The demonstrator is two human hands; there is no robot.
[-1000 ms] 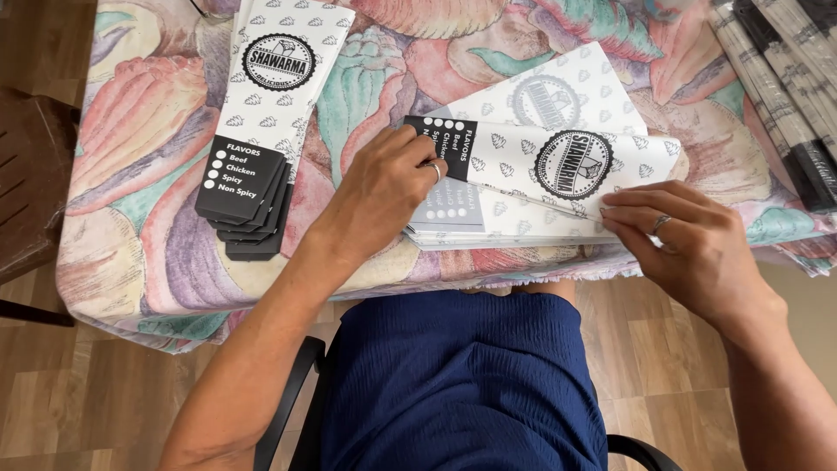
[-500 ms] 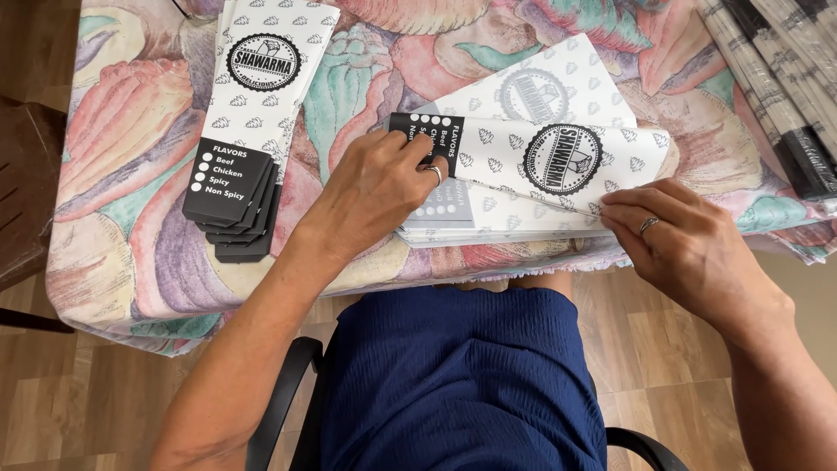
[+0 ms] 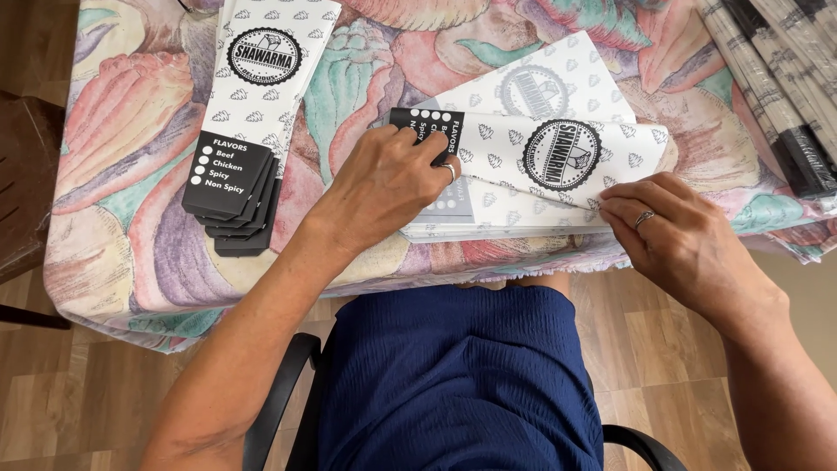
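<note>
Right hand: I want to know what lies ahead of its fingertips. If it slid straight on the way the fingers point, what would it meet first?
The right hand points left, already touching the folded paper sleeve; beyond it, probably the left hand.

Left hand [image 3: 384,187] hides sleeve's [image 3: 558,157] black end; bundles [image 3: 785,78] cut off.

Sleeve [image 3: 558,157] under my left hand [image 3: 384,187] and right hand [image 3: 680,240]: thin matt paper, white with a printed pattern and a black end, creasing softly where it folds; the stack [image 3: 248,105] to the left is the same paper, flat and smooth. Tablecloth [image 3: 122,174]: woven cloth, matt, slightly coarse, frayed at the hem. Floor [image 3: 87,401] is smooth wood planking with a low sheen, chair arm [image 3: 275,397] looks glossy black plastic, my skirt [image 3: 458,384] crinkled blue cloth.
</note>
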